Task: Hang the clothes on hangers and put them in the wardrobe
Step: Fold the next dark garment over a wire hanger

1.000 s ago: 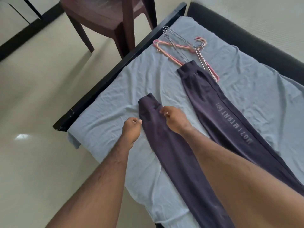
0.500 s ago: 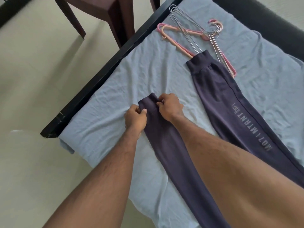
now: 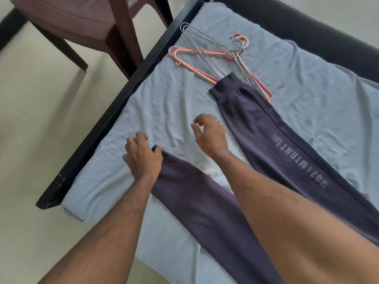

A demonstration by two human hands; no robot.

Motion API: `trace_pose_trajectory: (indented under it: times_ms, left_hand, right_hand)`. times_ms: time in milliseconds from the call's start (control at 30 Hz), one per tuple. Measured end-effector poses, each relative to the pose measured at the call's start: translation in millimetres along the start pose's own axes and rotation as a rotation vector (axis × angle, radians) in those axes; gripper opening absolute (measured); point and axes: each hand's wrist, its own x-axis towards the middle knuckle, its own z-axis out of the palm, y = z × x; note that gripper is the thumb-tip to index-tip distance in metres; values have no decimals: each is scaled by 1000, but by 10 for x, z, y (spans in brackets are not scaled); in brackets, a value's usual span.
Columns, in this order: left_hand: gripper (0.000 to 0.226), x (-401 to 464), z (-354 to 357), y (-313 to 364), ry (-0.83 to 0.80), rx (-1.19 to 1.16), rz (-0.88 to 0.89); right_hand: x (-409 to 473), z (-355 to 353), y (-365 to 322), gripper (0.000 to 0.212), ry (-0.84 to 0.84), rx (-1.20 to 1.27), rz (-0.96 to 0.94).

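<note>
From the head view, both bare forearms reach forward and down over a bed covered by a wrinkled pale blue sheet (image 3: 168, 107). The left hand (image 3: 142, 158) lies knuckles up on the cuff end of the near leg of a pair of dark purple trousers (image 3: 205, 203), its thumb curled over the cuff's edge and its fingers bent down onto the sheet, so it holds that cuff. The right hand (image 3: 210, 134) hovers just above the sheet between the two trouser legs, palm down, fingers loosely curved and spread, gripping nothing. The trousers lie flat on the bed, the far leg running up and away with grey lettering along its side and its cuff lying over a pile of hangers (image 3: 207, 56). The pile holds pink plastic and thin wire hangers, lying near the bed's dark frame (image 3: 114, 111). A dark brown chair (image 3: 114, 31) stands on the pale floor just beyond the frame.
</note>
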Motion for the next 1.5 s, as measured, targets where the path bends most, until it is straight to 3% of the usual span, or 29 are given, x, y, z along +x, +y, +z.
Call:
trace_pose_trajectory:
  times_ms: [133, 200, 300, 433, 533, 667, 800, 900, 1000, 1067, 1267, 1500]
  left_hand:
    - [30, 250, 243, 711, -192, -26, 358]
    - [31, 363, 406, 1055, -320, -67, 411]
    - [37, 425, 622, 1581, -376, -297, 264]
    - [49, 511, 914, 1975, -344, -511, -111]
    - [66, 629, 1067, 2029, -294, -517, -211]
    - [55, 686, 1105, 2072, -306, -233, -13]
    - [64, 637, 1024, 2058, -227, -45, 72]
    - [51, 691, 961, 2074, -46, 108, 482]
    - [40, 787, 958, 2208, -114, 213, 912]
    - [43, 836, 990, 2347, -177, 284, 1031]
    - [46, 893, 1114, 2722, -242, 518, 1031]
    - [56, 900, 1167, 2955, -342, 709, 1094]
  right_hand:
    - [355, -693, 649, 19, 284, -199, 174]
    - [456, -1003, 953, 23, 374, -232, 340]
    - [404, -1300, 1349, 31, 307, -189, 513]
    - [227, -1275, 1551, 50, 103, -273, 402]
    - [263, -1206, 1578, 52, 106, -260, 418]
    - [408, -1230, 1655, 49, 88, -242, 455]
    - [458, -1322, 1756, 49, 28, -217, 422]
    - [468, -1490, 1921, 35, 53, -93, 368]
    - [218, -1655, 2190, 30, 142, -83, 381]
    - [-111, -1720, 2416, 28, 198, 13, 441]
    - [-275, -1773, 2783, 28, 118, 192, 401]
    - [-194, -1716, 3000, 31, 79, 212, 379]
